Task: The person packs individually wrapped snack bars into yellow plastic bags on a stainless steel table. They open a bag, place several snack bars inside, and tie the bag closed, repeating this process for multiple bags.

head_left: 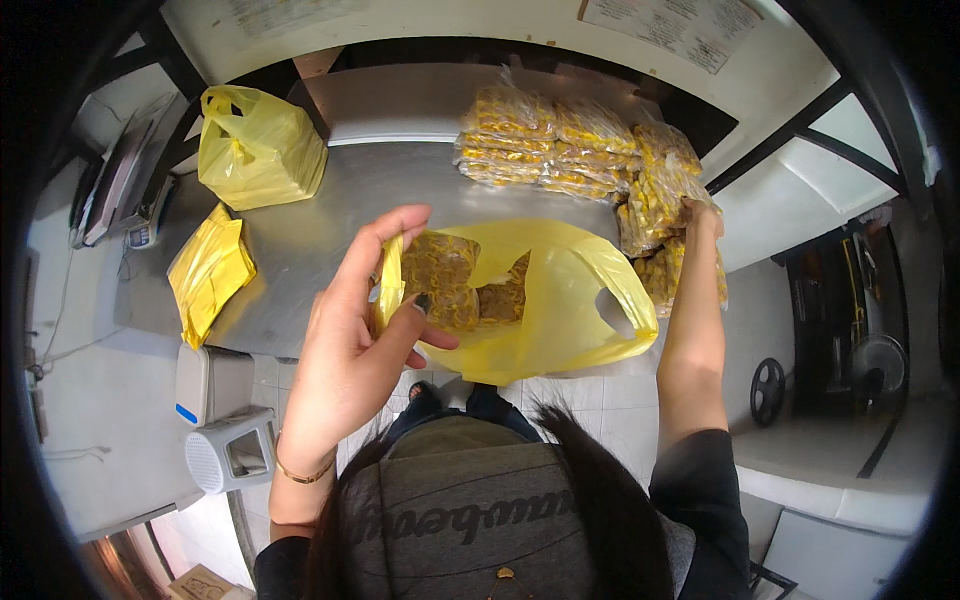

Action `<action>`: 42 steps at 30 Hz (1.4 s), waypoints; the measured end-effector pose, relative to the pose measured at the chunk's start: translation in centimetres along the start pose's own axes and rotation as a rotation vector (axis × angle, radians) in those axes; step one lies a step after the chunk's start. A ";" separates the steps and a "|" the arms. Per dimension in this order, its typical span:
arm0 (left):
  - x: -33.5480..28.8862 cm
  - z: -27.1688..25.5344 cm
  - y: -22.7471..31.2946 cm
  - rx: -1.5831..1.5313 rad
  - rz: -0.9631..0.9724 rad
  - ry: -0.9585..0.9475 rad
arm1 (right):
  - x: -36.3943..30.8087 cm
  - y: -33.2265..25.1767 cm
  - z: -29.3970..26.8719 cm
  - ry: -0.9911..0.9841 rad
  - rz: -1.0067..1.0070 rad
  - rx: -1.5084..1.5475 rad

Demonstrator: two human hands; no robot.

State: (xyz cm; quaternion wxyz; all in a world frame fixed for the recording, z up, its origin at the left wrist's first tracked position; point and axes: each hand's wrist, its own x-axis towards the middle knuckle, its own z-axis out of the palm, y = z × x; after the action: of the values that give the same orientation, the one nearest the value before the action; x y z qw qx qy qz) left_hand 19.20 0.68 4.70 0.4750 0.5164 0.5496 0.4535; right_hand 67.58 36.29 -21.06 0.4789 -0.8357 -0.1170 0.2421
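A yellow plastic carrier bag [570, 300] lies spread at the table's near edge, its mouth facing me. Inside it sit flat clear packets [440, 280] of brown and yellow food. My left hand [365, 310] grips one handle of this bag, thumb bent over towards the packets. Out to the right, my right hand [703, 215] reaches to the near end of the stacked packets [660, 195]; its fingertips are against the clear wrapping, partly hidden, and appear closed on a packet.
More packets [550, 140] are piled in rows at the back right of the steel table [390, 180]. A filled, tied yellow bag [260, 150] stands at the back left, with folded yellow bags [212, 270] in front. A grey-white plastic stool [215, 455] is on the floor, left.
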 end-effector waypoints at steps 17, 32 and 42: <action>0.9 -3.8 -1.5 -0.155 0.039 -0.091 | -9.7 -3.4 -6.4 -0.731 -0.081 0.683; 2.4 -4.9 -2.8 -0.298 0.113 -0.168 | -45.0 -0.9 -7.5 -1.261 -0.842 -0.630; 2.3 -4.9 -2.6 -0.342 0.094 -0.253 | -32.6 6.8 -1.8 -1.159 -0.170 -0.310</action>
State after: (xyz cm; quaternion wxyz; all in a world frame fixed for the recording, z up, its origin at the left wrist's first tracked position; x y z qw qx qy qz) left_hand 14.00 2.81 2.67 0.5991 0.5062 0.3762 0.4933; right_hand 40.37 17.51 -16.60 0.2273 -0.6155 -0.4590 0.5990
